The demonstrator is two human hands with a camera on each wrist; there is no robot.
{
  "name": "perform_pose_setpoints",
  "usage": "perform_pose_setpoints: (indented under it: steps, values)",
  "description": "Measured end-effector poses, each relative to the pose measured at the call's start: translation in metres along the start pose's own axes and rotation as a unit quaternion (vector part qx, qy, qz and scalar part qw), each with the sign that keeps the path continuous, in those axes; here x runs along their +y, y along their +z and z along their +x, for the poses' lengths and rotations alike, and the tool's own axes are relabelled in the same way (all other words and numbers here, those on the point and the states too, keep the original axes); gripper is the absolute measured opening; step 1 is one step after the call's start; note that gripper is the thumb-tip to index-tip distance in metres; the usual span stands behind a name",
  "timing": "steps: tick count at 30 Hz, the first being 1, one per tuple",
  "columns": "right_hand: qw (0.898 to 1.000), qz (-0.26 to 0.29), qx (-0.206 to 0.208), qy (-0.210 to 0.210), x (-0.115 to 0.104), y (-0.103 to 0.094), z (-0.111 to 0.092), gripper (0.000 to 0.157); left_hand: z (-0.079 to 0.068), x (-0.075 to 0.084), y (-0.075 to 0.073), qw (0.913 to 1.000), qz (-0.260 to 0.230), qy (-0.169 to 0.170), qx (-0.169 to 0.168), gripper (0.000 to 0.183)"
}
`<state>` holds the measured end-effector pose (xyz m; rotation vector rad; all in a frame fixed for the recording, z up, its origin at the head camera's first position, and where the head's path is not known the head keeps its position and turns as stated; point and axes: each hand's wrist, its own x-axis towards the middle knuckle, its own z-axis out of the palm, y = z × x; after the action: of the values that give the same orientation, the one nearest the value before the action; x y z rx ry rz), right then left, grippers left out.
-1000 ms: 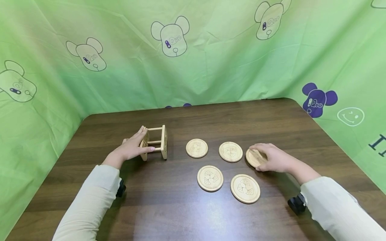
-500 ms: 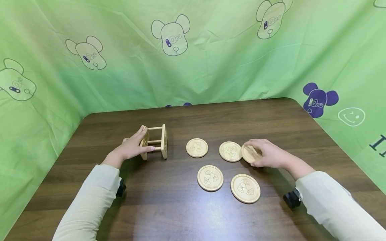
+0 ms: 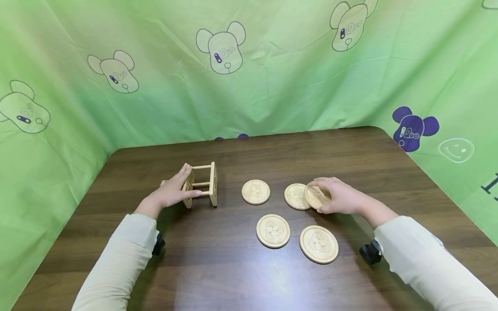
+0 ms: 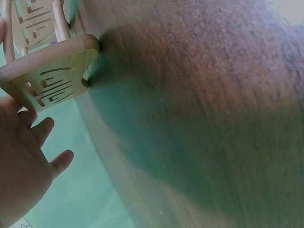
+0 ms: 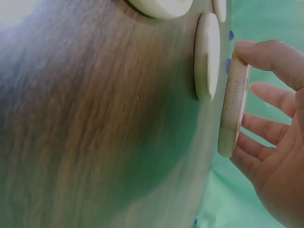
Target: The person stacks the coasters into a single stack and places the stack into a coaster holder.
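My left hand [image 3: 169, 193] holds the left side of a pale wooden coaster holder [image 3: 213, 183], thumb by its front bar and fingers over the side panel. In the left wrist view the holder [image 4: 52, 78] shows cut-out slots and rods joining two panels. A round wooden coaster [image 3: 313, 199] is pinched by its edge in my right hand [image 3: 344, 196]. It overlaps another coaster [image 3: 294, 196] in the head view. The right wrist view shows the held coaster [image 5: 232, 104] edge-on, thumb on one edge and fingers at the other, raised off the table.
Three more coasters with engraved leaf patterns lie flat on the dark wooden table [image 3: 218, 272]: one at the back [image 3: 255, 192], two nearer the front, a left one [image 3: 273, 231] and a right one [image 3: 319, 244]. Green printed cloth [image 3: 280, 86] hangs behind and along the sides.
My right hand has carried its coaster leftward and slightly upward, from beside the neighbouring coaster to overlapping it in view. The left hand and the holder stay in place.
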<state>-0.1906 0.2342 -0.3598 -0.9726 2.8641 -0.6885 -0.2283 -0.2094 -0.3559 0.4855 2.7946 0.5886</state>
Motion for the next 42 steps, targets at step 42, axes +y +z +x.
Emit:
perform_pose_setpoints:
  steps: [42]
  values:
    - [0.999,-0.006,-0.048,-0.003,-0.004,0.02,0.037,0.055,-0.001,0.004,0.001,1.0,-0.006,-0.003,0.004,0.086]
